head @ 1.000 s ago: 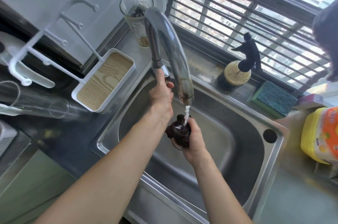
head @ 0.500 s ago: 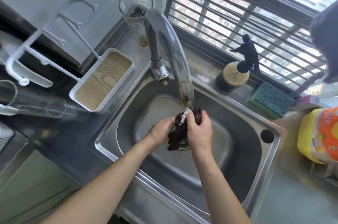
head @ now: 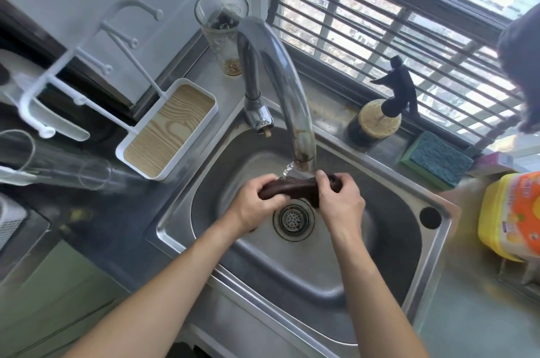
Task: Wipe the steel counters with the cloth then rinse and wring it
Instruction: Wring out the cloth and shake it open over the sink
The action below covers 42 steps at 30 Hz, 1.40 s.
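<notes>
Hands, left [head: 254, 203] and right [head: 340, 200], grip apparently twisted dark cloth [head: 295, 186] under tap [head: 287, 94].

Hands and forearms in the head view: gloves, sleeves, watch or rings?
Both the left hand and the right hand are bare, with no gloves. Both forearms are uncovered up to the frame's lower edge. No watch, bracelet or ring shows.

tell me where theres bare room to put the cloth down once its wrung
Bare steel at the near right corner, between the sink rim and the yellow bottle. The sink floor nearer than the drain is bare too. The back ledge is crowded: glass, spray bottle, sponge.
</notes>
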### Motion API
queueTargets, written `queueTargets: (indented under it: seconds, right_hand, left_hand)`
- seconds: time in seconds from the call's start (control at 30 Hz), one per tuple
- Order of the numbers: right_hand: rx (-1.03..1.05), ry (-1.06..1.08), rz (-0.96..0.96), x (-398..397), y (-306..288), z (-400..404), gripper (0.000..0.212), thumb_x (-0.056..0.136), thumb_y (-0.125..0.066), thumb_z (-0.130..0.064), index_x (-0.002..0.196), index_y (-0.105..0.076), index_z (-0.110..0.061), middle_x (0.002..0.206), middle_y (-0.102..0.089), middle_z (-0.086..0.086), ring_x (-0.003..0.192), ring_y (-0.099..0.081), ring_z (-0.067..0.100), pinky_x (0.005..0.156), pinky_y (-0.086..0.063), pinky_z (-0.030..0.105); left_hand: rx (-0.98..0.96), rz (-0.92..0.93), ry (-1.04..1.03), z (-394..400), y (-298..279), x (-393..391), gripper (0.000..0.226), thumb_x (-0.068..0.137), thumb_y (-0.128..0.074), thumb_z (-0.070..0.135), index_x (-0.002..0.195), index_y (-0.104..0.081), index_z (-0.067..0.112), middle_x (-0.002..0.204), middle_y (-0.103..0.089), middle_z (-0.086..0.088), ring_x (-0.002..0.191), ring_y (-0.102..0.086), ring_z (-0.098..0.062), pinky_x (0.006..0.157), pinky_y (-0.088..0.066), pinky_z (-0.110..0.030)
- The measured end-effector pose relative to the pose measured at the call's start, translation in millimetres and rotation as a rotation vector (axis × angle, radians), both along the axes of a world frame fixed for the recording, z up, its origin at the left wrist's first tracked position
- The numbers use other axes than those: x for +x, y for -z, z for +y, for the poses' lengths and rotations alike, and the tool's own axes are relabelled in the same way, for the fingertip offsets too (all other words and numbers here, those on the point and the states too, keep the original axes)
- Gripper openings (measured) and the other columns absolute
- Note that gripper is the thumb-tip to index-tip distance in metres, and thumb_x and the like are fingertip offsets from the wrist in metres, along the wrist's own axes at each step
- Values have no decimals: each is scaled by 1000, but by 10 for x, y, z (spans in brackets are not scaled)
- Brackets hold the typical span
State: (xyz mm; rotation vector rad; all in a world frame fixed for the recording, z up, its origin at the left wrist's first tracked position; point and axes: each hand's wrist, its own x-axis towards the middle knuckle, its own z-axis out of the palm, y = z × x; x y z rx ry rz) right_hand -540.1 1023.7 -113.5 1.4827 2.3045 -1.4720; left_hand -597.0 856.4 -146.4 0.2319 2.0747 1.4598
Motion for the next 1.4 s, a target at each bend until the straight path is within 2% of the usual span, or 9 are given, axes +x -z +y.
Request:
queueTargets:
  seconds: [0.17, 0.3, 0.4, 0.53, 0.83, 1.03, 1.17, 1.27, 1.4]
  right_hand:
    - [68, -290, -204, 120, 67, 6, 32, 93, -56, -22, 124, -64, -27, 112, -65, 9, 104, -63, 29, 92, -51, 36]
    - [-190, -605, 108, 165, -21, 30, 73, 77, -54, 4, 131, -58, -45, 118, -49, 6, 81, -56, 10, 79, -51, 22]
    - [-400, -711, 128, 150, -6, 14, 65, 77, -68, -7, 132, -54, -38, 126, -52, 6, 87, -63, 13, 75, -52, 17]
    - [31, -815, 53, 38, 17, -10, 30, 69, -71, -38, 93, -54, -30, 92, -58, 0, 80, -52, 13, 65, -36, 10]
    - [-336, -722, 30, -18, -192, 104, 25, 73, -75, -29, 92, -59, -23, 87, -68, -1, 79, -62, 17, 73, -53, 35]
    - [-376, -570, 100, -28, -105, 170, 30, 76, -72, -17, 103, -70, -31, 89, -76, -1, 83, -69, 14, 78, -57, 30]
    - [-341, -401, 153, 78, -59, 111, 38, 81, -68, 0, 101, -72, -32, 92, -71, 1, 68, -67, 16, 62, -56, 27]
    - [-265, -636, 138, 216, 34, -18, 43, 74, -72, -9, 98, -68, -44, 111, -63, -1, 93, -69, 20, 86, -59, 38]
    - [-325, -875, -38, 288, 56, -72, 25, 81, -70, -26, 98, -74, -44, 114, -69, -10, 101, -68, 9, 92, -53, 25]
  left_hand:
    - [-53, 157, 209, 39, -68, -76, 19, 67, -67, 35, 84, -67, 27, 86, -63, 4, 86, -61, -12, 82, -49, -30]
    - [-10, 108, 180, 70, -45, -23, 41, 66, -60, 35, 102, -70, 19, 118, -52, -2, 113, -51, -2, 106, -34, -14]
    - [124, -193, 24, 35, -71, 11, 48, 65, -62, 25, 112, -63, 13, 124, -51, -14, 117, -52, -19, 110, -36, -28]
    - [336, -596, 63, -44, -72, 81, 71, 60, -70, 21, 125, -49, 1, 110, -57, -18, 102, -55, -26, 94, -45, -38]
    - [188, -559, 353, -28, -201, 219, 40, 87, -71, -1, 124, -64, 15, 108, -72, -7, 100, -68, -16, 82, -54, -29]
    - [37, -572, 169, -33, -145, 294, 35, 92, -67, 10, 126, -63, 10, 104, -73, -3, 88, -69, -2, 71, -51, -13]
    - [274, -874, 13, -127, 49, 248, 59, 89, -70, 42, 137, -58, 11, 132, -64, -20, 121, -62, -37, 101, -50, -57]
    - [428, -995, -278, -115, 163, 191, 97, 59, -83, 63, 134, -60, 6, 133, -62, -24, 119, -63, -40, 86, -57, -56]
    - [158, -799, -386, 34, 150, 168, 74, 49, -94, 48, 107, -68, 10, 106, -73, -15, 88, -73, -24, 69, -61, -38]
